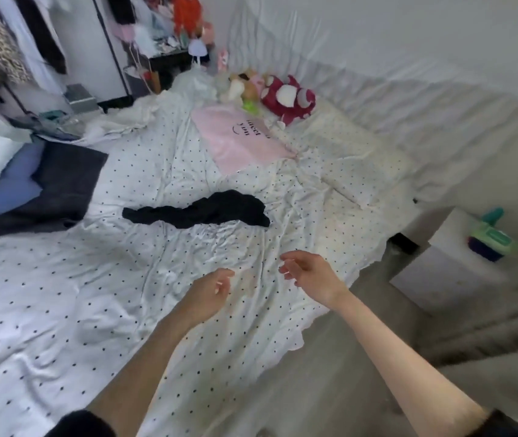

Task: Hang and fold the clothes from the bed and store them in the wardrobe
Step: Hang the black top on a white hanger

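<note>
Left hand (pixel 210 288) and right hand (pixel 309 272) out over the near part of the bed (pixel 62 294), fingers loosely curled, both empty, palms turned roughly toward each other with a gap between. Neither touching the dotted sheet, as far as can be told.

Beyond the fingertips, apart from both hands, a black garment (pixel 201 212) lying crumpled on the sheet near the middle of the bed. Long axis running left to right across the view, narrow tail toward the left, wider bunched end toward the right and slightly farther away. Type of garment not clear; too rumpled to tell top from bottom.

Probably thin, soft and light, limp when lifted, likely to droop and twist rather than keep shape. No stiffness or fragility apparent. Best taken with a pinch at each end, or at the wider right end first, then shaken out to find seams before hanging or folding.

Farther out: a pink pillow (pixel 238 137) with dark lettering, plush toys (pixel 286 99) at the head of the bed, a dark grey and blue folded pile (pixel 49 184) at the left edge, and hanging clothes (pixel 8 42) at the upper left, presumably the wardrobe.
</note>
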A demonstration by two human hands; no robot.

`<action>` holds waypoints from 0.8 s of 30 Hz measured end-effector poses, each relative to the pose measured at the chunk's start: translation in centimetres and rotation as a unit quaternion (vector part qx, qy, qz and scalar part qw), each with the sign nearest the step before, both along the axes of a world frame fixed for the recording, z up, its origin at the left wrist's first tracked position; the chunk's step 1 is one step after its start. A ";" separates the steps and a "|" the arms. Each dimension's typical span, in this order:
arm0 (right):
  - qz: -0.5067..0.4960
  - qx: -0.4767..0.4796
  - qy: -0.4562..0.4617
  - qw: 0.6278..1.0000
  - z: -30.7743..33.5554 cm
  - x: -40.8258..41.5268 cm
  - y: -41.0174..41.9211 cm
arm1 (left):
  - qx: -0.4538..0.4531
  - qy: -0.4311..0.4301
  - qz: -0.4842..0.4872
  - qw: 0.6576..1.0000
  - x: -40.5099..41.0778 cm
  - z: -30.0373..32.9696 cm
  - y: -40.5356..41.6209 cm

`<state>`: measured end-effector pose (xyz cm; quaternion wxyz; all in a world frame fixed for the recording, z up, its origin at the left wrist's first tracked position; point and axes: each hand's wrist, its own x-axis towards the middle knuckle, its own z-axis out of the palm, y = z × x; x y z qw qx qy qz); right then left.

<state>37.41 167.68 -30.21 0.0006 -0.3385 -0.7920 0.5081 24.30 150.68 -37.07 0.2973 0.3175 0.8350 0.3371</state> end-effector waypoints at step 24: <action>0.307 0.168 -0.151 0.925 -24.5 -38.1 24.8 | -0.168 0.111 0.223 0.954 -30.7 -21.2 21.4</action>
